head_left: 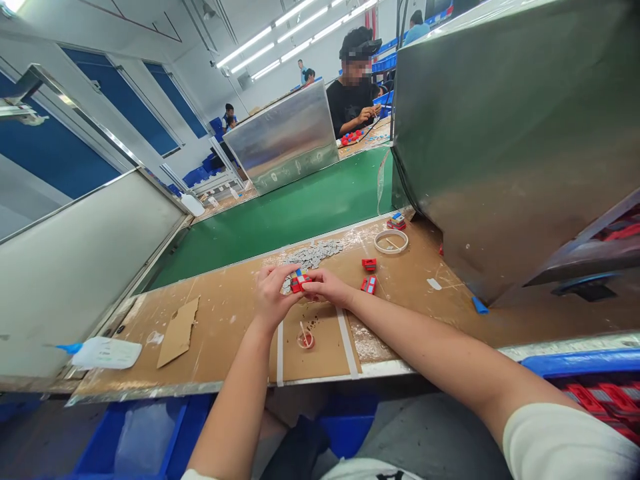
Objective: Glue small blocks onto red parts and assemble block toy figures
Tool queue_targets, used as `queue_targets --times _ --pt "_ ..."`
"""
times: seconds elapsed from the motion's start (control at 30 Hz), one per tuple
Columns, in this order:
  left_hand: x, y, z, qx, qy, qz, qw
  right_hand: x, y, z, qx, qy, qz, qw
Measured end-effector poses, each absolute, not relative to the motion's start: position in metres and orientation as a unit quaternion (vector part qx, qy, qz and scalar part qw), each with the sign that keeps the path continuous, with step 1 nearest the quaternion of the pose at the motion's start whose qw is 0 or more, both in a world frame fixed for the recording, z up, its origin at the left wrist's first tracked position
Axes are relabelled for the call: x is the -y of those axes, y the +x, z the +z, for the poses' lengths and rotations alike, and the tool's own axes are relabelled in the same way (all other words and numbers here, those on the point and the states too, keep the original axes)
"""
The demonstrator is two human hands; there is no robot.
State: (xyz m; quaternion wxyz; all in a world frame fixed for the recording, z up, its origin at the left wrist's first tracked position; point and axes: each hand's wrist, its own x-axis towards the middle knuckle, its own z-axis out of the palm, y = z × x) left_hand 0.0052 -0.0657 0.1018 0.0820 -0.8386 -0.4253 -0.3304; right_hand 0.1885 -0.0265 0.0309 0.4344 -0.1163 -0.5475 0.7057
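Note:
Both my hands meet over the brown worktop [220, 320], pinching a small red part [299, 283] with a blue tip between them. My left hand [273, 293] grips its left side and my right hand [327, 287] its right side. Just behind the hands lies a heap of several small grey pieces [313, 255]. Two more red parts [369, 265] [369, 285] lie to the right of my right hand. Below the hands sits a small round cap [305, 339] with a stick in it, on a taped cardboard pad.
A tape ring [391, 241] and another red-blue part [397, 222] lie at the back right. A large metal hood [505, 133] stands right, a green conveyor belt [300, 207] behind. A cardboard scrap [177, 332] and white squeeze bottle [105, 353] lie left. Blue bins sit below. A co-worker [356, 93] sits opposite.

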Motion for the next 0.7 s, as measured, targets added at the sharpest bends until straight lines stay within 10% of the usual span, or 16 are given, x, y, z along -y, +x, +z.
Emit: queue_targets --times 0.7 --pt "0.002 0.007 0.019 0.445 -0.702 -0.523 -0.189 -0.047 0.218 0.049 0.538 -0.408 0.513 0.530"
